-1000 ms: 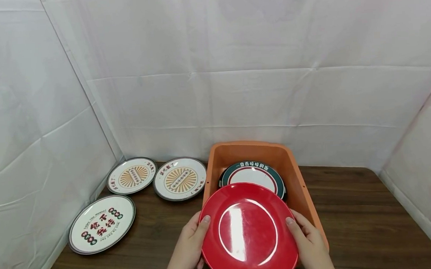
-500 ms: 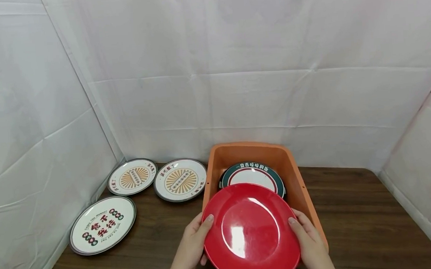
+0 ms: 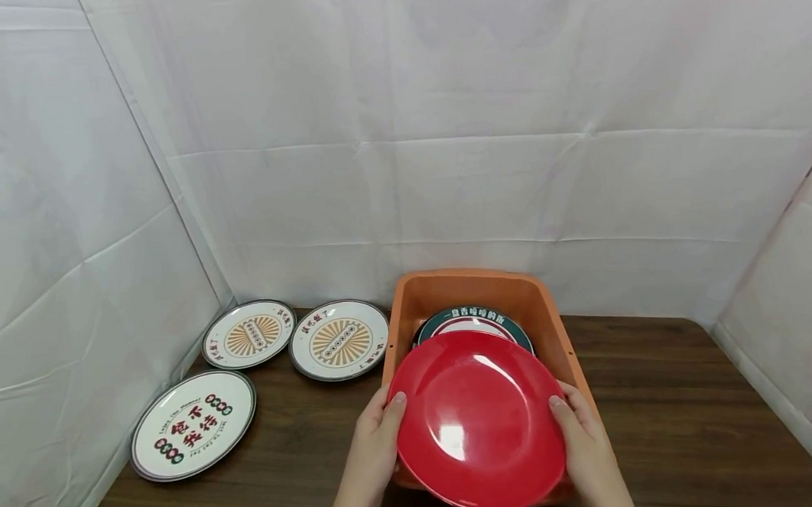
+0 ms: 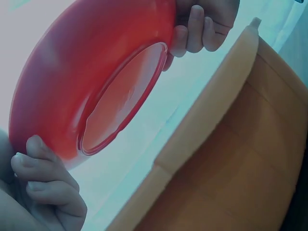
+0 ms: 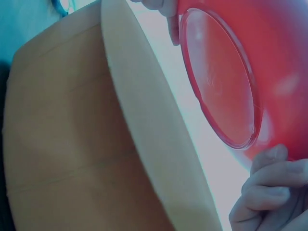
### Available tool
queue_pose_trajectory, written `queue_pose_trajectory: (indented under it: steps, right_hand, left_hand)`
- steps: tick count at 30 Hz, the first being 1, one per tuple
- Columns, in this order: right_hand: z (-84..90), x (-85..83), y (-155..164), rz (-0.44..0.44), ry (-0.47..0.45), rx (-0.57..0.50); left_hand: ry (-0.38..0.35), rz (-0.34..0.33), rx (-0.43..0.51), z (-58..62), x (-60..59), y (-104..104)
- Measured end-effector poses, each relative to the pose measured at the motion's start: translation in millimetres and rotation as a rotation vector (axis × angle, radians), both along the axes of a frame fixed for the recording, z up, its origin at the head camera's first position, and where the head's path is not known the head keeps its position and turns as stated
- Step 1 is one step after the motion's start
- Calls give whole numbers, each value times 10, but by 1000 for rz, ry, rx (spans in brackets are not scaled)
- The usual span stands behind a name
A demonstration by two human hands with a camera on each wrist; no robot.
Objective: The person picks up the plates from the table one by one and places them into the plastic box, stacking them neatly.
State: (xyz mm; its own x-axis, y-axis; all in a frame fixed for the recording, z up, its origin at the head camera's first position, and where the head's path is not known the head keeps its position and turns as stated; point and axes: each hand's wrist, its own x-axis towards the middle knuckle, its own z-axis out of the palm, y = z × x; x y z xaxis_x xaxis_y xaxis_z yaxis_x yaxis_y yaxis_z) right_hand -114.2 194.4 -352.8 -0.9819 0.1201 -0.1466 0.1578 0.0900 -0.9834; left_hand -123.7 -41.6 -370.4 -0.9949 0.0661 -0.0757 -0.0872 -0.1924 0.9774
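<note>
I have the red plate between both hands: my left hand and right hand each clamp an opposite rim, thumb on top, fingers curled underneath. Over the last second it has travelled forward and now hangs tilted over the near end of the orange bin, hiding more of the green-rimmed plate inside. My read is it's on its way into the bin. Three patterned plates lie on the counter to the left.
</note>
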Motion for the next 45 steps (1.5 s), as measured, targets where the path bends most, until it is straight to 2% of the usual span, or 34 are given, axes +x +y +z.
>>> queue_pose_trajectory:
  steps: [4, 10, 18, 26, 30, 37, 45]
  right_hand:
    - [50, -21, 11, -12, 9, 24]
    - [110, -82, 46, -30, 73, 65]
    - [225, -215, 79, -49, 190, 76]
    - [384, -375, 56, -90, 283, 17]
    - [446, -477, 53, -94, 289, -18]
    - [466, -660, 65, -81, 270, -30]
    - [383, -911, 85, -169, 311, 0]
  left_hand:
    - [54, 6, -9, 49, -42, 31]
    - [157, -14, -29, 123, -152, 56]
    - [187, -12, -12, 254, -378, 99]
    - [205, 58, 3, 425, -655, 169]
    - [204, 88, 15, 471, -783, 208]
    - [158, 184, 49, 454, -950, 313]
    - [195, 281, 102, 378, -1143, 446]
